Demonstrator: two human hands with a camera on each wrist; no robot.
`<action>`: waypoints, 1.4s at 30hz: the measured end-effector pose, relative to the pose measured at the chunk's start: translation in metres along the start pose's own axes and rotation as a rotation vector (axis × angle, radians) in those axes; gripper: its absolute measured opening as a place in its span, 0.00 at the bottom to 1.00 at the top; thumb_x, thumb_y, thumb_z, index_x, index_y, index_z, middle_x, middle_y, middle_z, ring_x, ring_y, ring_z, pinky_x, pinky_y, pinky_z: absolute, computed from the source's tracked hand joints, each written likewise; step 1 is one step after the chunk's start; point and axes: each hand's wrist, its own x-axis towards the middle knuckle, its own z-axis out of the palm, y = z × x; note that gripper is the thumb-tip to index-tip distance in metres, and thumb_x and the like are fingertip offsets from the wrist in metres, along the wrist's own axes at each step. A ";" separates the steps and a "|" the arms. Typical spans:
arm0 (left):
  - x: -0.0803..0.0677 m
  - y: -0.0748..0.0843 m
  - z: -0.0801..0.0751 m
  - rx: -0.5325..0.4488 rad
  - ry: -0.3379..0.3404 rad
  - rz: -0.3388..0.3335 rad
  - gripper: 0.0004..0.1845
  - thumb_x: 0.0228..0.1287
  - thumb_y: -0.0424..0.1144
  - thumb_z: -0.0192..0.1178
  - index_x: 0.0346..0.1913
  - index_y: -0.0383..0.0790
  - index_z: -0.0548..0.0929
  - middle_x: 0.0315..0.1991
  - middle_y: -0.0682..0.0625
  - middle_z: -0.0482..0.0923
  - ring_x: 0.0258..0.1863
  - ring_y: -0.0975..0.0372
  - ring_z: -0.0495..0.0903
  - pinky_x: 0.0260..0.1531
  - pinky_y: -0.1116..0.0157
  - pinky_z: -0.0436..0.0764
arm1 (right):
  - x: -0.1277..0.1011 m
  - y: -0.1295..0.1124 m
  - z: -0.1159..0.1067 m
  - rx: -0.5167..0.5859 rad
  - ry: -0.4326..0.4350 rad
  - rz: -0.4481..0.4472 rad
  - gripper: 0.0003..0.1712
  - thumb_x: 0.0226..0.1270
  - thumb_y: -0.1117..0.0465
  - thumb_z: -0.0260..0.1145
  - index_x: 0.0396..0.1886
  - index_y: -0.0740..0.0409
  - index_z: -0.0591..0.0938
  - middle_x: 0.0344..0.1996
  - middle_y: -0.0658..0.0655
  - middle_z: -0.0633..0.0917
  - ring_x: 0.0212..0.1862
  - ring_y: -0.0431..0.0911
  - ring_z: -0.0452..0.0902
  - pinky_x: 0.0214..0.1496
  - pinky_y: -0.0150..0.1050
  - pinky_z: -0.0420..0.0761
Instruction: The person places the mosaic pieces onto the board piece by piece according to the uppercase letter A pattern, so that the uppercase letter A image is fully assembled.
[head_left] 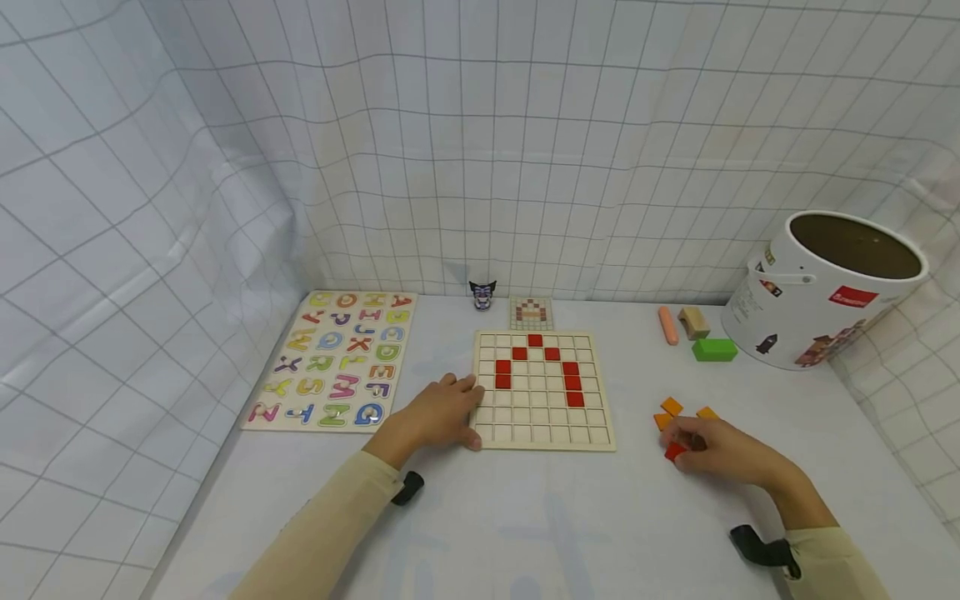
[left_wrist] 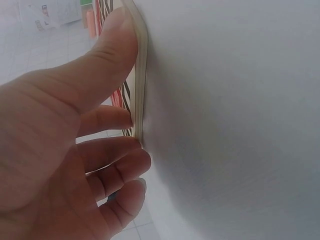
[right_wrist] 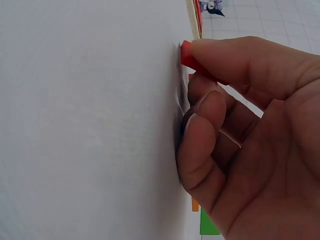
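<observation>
The wooden grid board (head_left: 542, 433) lies flat in the middle, with several red square tiles (head_left: 573, 383) set in an arch shape. My left hand (head_left: 442, 411) rests at the board's left edge; in the left wrist view its thumb (left_wrist: 107, 55) lies along the rim and the other fingertips touch the side. To the right of the board, my right hand (head_left: 723, 450) pinches a red tile (right_wrist: 188, 55) between thumb and forefinger, low over the table. Several orange tiles (head_left: 671, 406) lie just beyond those fingers, some partly hidden by the hand.
Behind the board lies a small pattern card (head_left: 531, 314), beside a little dark figure (head_left: 482, 295). An alphabet puzzle board (head_left: 330, 362) occupies the left. At right stand a white bucket (head_left: 772, 308), a green block (head_left: 714, 350), a wooden arch block (head_left: 693, 322) and a pink stick (head_left: 667, 325).
</observation>
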 end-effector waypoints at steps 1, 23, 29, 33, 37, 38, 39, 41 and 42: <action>0.000 0.000 0.000 0.004 0.000 0.001 0.46 0.56 0.58 0.74 0.74 0.39 0.71 0.77 0.43 0.63 0.71 0.47 0.66 0.69 0.49 0.69 | -0.001 0.001 0.000 0.016 0.002 0.003 0.11 0.67 0.62 0.70 0.48 0.53 0.81 0.33 0.52 0.77 0.37 0.41 0.71 0.34 0.34 0.72; 0.003 0.002 0.007 0.039 0.000 -0.007 0.47 0.56 0.60 0.73 0.74 0.41 0.70 0.77 0.44 0.64 0.71 0.47 0.66 0.68 0.48 0.69 | 0.038 -0.033 0.002 0.422 0.216 0.050 0.28 0.68 0.60 0.72 0.61 0.68 0.74 0.34 0.59 0.82 0.32 0.48 0.80 0.37 0.39 0.86; 0.002 -0.001 0.006 0.047 0.010 -0.010 0.48 0.56 0.60 0.73 0.75 0.41 0.70 0.77 0.42 0.63 0.71 0.47 0.67 0.68 0.48 0.70 | 0.071 -0.059 0.025 0.485 0.158 0.022 0.26 0.68 0.62 0.70 0.62 0.66 0.74 0.35 0.62 0.83 0.33 0.48 0.81 0.37 0.39 0.85; 0.002 -0.002 0.005 0.043 0.010 -0.012 0.48 0.55 0.60 0.73 0.75 0.40 0.70 0.77 0.42 0.63 0.70 0.47 0.67 0.67 0.48 0.70 | 0.091 -0.075 0.041 0.538 0.092 -0.034 0.24 0.69 0.64 0.69 0.61 0.65 0.73 0.33 0.61 0.82 0.31 0.48 0.80 0.37 0.38 0.85; 0.002 -0.002 0.003 0.035 0.012 -0.019 0.47 0.55 0.59 0.74 0.74 0.40 0.71 0.77 0.42 0.64 0.70 0.47 0.67 0.67 0.47 0.70 | 0.106 -0.086 0.054 0.566 0.049 -0.086 0.23 0.70 0.65 0.68 0.60 0.65 0.72 0.29 0.57 0.80 0.29 0.48 0.79 0.35 0.36 0.83; 0.002 -0.002 0.003 0.032 0.012 -0.016 0.47 0.55 0.59 0.74 0.74 0.40 0.71 0.77 0.42 0.64 0.70 0.47 0.67 0.67 0.47 0.70 | 0.108 -0.087 0.057 0.569 0.044 -0.091 0.22 0.70 0.65 0.67 0.60 0.65 0.73 0.28 0.56 0.79 0.29 0.48 0.78 0.33 0.35 0.82; 0.001 -0.002 0.003 0.028 0.009 -0.014 0.48 0.55 0.59 0.74 0.74 0.40 0.71 0.77 0.42 0.64 0.70 0.47 0.67 0.67 0.47 0.70 | 0.110 -0.089 0.060 0.572 0.039 -0.097 0.22 0.70 0.66 0.67 0.59 0.65 0.73 0.27 0.56 0.79 0.28 0.48 0.78 0.33 0.35 0.82; 0.002 -0.002 0.003 0.027 0.007 -0.010 0.48 0.54 0.59 0.74 0.74 0.40 0.71 0.77 0.42 0.64 0.69 0.46 0.68 0.67 0.47 0.71 | 0.115 -0.093 0.064 0.568 0.036 -0.097 0.21 0.70 0.66 0.66 0.59 0.64 0.73 0.28 0.56 0.80 0.28 0.47 0.78 0.32 0.34 0.81; 0.002 -0.002 0.003 0.028 0.006 -0.008 0.48 0.54 0.59 0.74 0.74 0.40 0.71 0.77 0.42 0.64 0.69 0.46 0.68 0.67 0.47 0.71 | 0.117 -0.095 0.066 0.573 0.037 -0.093 0.20 0.70 0.66 0.66 0.59 0.63 0.73 0.28 0.57 0.81 0.28 0.47 0.78 0.32 0.34 0.81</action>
